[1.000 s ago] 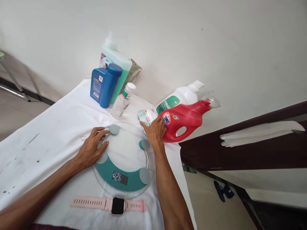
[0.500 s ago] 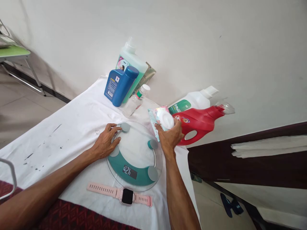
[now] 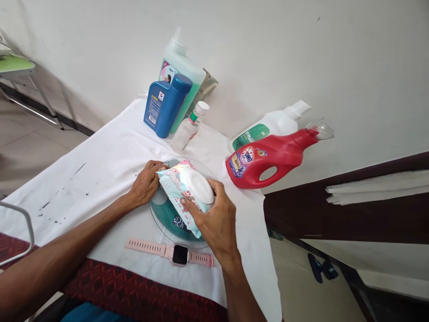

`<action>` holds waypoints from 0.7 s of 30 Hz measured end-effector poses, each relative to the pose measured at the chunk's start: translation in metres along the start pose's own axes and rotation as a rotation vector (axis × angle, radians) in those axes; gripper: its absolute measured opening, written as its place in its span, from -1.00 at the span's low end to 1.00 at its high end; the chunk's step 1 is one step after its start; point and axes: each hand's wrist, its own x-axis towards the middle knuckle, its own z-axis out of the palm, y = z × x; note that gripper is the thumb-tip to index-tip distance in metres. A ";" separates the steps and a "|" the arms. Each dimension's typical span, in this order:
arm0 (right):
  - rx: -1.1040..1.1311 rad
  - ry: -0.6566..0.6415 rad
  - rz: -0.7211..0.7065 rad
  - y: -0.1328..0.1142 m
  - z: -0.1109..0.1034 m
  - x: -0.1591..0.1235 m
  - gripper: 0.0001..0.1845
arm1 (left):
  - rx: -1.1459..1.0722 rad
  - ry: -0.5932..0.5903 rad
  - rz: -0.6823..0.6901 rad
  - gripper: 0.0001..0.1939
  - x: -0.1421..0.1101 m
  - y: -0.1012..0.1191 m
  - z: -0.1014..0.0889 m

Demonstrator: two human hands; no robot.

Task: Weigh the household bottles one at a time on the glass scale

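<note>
My right hand (image 3: pixel 217 219) is closed around a pack of wet wipes (image 3: pixel 177 183), pale blue and pink with a white lid, thumb on the near side and fingers by the lid. The pack is tilted over a round glass bathroom scale (image 3: pixel 164 214) and hides much of it. Part of the scale's lit display (image 3: pixel 179 221) shows below the pack. At the scale's left edge rests my left hand (image 3: pixel 146 182), open, its fingertips partly hidden by the pack's corner. Just in front of the scale lies a pink-strapped smartwatch (image 3: pixel 180 254).
On the white cloth (image 3: pixel 97 179) stand a blue bottle (image 3: pixel 164 107), a green liquid jug (image 3: pixel 187 67), a gold pouch (image 3: pixel 208 87) and a clear bottle (image 3: pixel 186 134). A red OMO bottle (image 3: pixel 284 152) and a white bottle (image 3: pixel 271 125) lean right, near the wall.
My right hand has picked up the wipes pack from beside the red bottle and brought it left and nearer, over the scale. My left hand stays at the scale's edge.
</note>
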 end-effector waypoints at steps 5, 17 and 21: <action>0.004 0.003 0.007 0.010 0.005 -0.010 -0.29 | 0.061 0.009 0.000 -0.52 0.000 -0.007 0.002; 0.286 0.401 0.138 0.065 -0.009 -0.023 -0.60 | 0.070 -0.025 -0.048 -0.41 0.001 -0.003 -0.003; 0.248 0.508 0.102 0.075 -0.010 -0.023 -0.60 | 0.124 0.000 -0.018 -0.47 0.001 -0.003 -0.002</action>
